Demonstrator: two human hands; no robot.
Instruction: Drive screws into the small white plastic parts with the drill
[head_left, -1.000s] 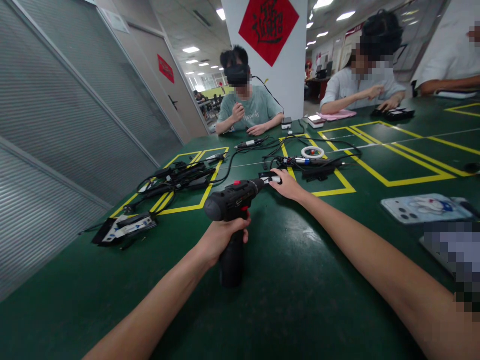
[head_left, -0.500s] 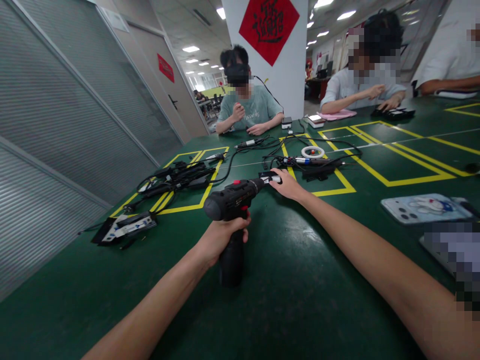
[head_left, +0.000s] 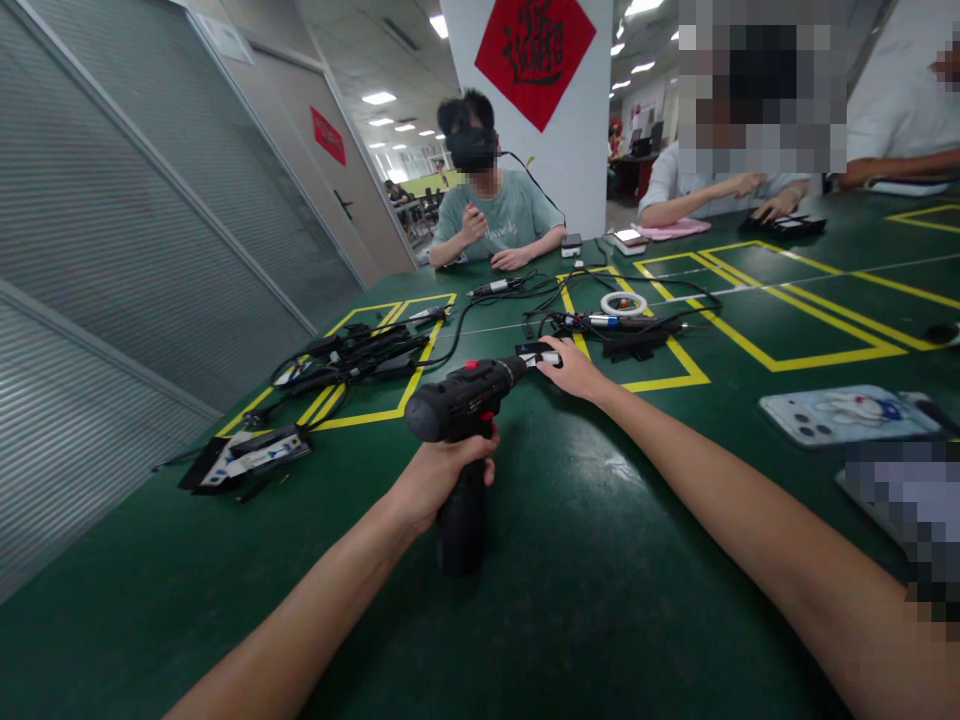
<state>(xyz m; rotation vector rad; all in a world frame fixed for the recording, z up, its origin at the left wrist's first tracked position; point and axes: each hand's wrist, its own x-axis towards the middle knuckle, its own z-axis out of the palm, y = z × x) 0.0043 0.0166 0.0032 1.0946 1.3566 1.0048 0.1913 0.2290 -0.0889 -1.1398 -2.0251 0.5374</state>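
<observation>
My left hand (head_left: 450,470) is wrapped round the grip of a black cordless drill (head_left: 461,400) with red buttons, which points away from me and to the right. At the drill's tip is a small black-and-white flat piece (head_left: 538,355). The fingers of my right hand (head_left: 574,368) are closed on the right end of that piece. Whether the drill's bit touches it cannot be made out. Just beyond my right hand lies a pen-like tool with a silver and blue body (head_left: 607,322) and a cable.
Black cables and parts (head_left: 360,355) lie heaped at the left, with an opened black-and-white part (head_left: 259,455) nearer me. A white ring (head_left: 624,304) sits farther back. Two phones, one in a patterned case (head_left: 847,414), lie at the right. Other people sit across the green table (head_left: 600,560).
The view has shifted very slightly. Both my hands, the drill and the flat piece keep practically the same positions.
</observation>
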